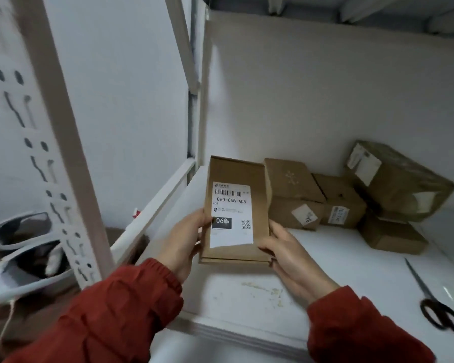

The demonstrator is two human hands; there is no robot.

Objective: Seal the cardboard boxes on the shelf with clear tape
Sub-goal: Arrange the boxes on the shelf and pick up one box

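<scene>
A flat brown cardboard box [236,179] with a white shipping label on top is held above the white shelf [325,258], near its left end. My left hand [184,239] grips its near left edge, thumb on the label. My right hand [291,255] grips its near right corner, fingers curled under it. Behind it, against the back wall, lie several more cardboard boxes [294,195], one large box [399,182] leaning on a smaller one. No tape roll is in view.
Black-handled scissors [435,302] lie on the shelf at the right, near the front edge. A white perforated shelf upright [63,158] stands close on the left. White shoes [24,255] sit on the floor at lower left.
</scene>
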